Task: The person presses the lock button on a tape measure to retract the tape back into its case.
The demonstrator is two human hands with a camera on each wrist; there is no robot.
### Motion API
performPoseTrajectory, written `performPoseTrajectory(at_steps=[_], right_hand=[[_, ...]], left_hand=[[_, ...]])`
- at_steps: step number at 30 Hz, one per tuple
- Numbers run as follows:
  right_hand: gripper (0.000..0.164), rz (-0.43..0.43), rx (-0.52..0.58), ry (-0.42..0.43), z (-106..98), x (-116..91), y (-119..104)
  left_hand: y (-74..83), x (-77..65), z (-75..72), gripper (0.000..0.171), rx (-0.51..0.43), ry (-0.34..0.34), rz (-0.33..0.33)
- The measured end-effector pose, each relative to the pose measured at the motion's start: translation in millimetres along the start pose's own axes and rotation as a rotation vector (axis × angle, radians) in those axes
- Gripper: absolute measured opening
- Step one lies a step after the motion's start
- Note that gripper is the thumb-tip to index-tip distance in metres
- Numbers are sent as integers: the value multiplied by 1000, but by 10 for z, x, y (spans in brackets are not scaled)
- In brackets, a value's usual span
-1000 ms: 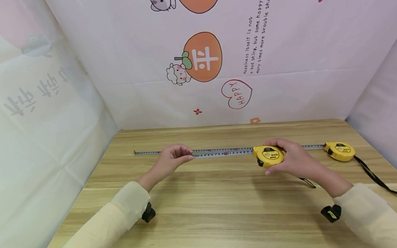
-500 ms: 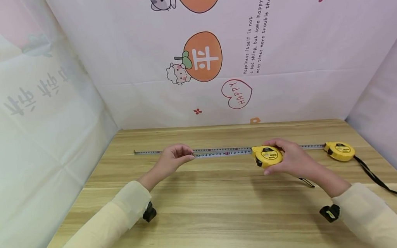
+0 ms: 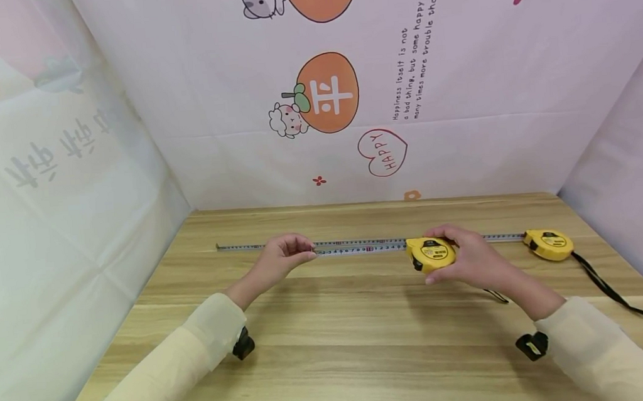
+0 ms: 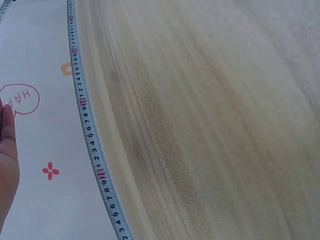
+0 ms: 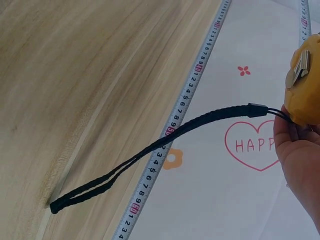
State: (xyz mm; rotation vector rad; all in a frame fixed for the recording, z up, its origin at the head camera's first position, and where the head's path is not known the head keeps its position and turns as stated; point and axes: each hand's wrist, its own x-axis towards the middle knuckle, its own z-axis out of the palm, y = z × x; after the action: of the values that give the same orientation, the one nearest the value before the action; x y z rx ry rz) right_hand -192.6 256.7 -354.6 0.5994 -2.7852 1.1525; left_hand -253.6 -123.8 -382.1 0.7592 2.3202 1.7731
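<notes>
My right hand grips a yellow tape measure above the table, its thumb and fingers on the case. A short length of blade runs left from it to my left hand, which pinches the tip between thumb and finger. The tip itself is hidden by the fingers. From the held case hangs a black wrist strap, seen whole in the right wrist view. Behind the hands a second yellow tape measure lies on the right, its long blade stretched left along the table, partly hidden by both hands.
The wooden table ends at a white printed cloth at the back, with more cloth at the sides. A black strap trails from the second tape measure toward the right edge. Small black cameras sit at both wrists.
The right hand and its tape measure have shifted slightly left, and the left hand slightly right. The blade between them is a little shorter. The second tape measure stays put.
</notes>
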Motion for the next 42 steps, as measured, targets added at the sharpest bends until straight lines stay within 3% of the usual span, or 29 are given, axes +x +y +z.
performPoseTrajectory(at_steps=[7,42], right_hand=[[84,-9,4,1,20,9,-5],[86,10,11,-15,62,45,-35]], left_hand=[[-21,-11,16,15,-14,-8,27],[-17,17,45,15,-52,-32,17]])
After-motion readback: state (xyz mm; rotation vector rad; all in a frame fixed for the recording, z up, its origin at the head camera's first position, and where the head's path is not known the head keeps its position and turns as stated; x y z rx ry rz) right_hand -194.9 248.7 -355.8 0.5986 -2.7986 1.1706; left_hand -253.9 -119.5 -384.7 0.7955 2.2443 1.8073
